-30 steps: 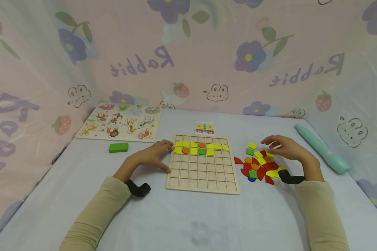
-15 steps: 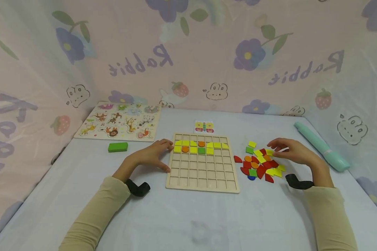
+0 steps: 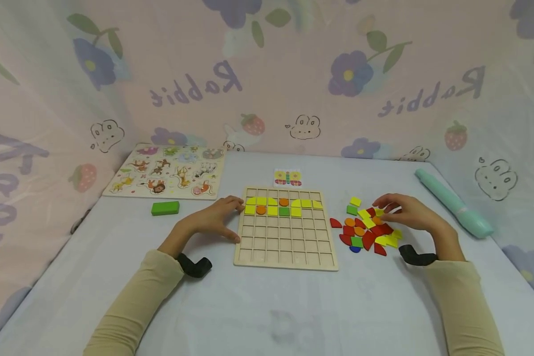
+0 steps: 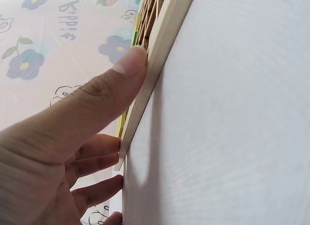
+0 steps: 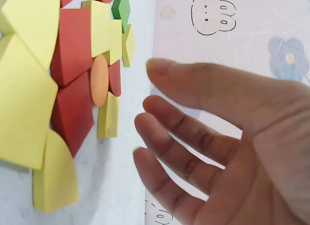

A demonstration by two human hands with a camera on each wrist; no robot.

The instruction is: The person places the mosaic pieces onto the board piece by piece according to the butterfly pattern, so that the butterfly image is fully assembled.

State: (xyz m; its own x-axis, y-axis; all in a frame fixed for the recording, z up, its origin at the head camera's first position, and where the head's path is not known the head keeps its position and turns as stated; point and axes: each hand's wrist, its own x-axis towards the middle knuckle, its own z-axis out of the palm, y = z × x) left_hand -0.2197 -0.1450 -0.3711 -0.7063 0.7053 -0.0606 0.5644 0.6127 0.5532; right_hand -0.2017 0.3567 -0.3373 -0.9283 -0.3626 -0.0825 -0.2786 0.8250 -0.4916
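Observation:
A wooden grid board (image 3: 286, 243) lies mid-table, its second and third rows partly filled with yellow pieces, two orange circles and a green square (image 3: 284, 211). My left hand (image 3: 213, 217) touches the board's left edge; in the left wrist view its thumb (image 4: 128, 65) presses the rim, fingers spread. Over the loose pile of coloured pieces (image 3: 368, 237), right of the board, hovers my right hand (image 3: 405, 211). The right wrist view shows its fingers relaxed and apart, with nothing between them. Below them lie red blocks (image 5: 72, 45), yellow pieces (image 5: 24, 104) and an orange circle (image 5: 100, 81).
A small pattern card (image 3: 288, 177) lies behind the board. An animal puzzle board (image 3: 169, 170) and a green block (image 3: 165, 208) are at the left. On the right rests a mint-green long object (image 3: 454, 202). Patterned fabric (image 3: 267, 74) walls the table's back and sides.
My right hand has shifted slightly about over the pile, first rightward, then a little back left. The left hand stays at the board's edge. The head view has tilted slightly.

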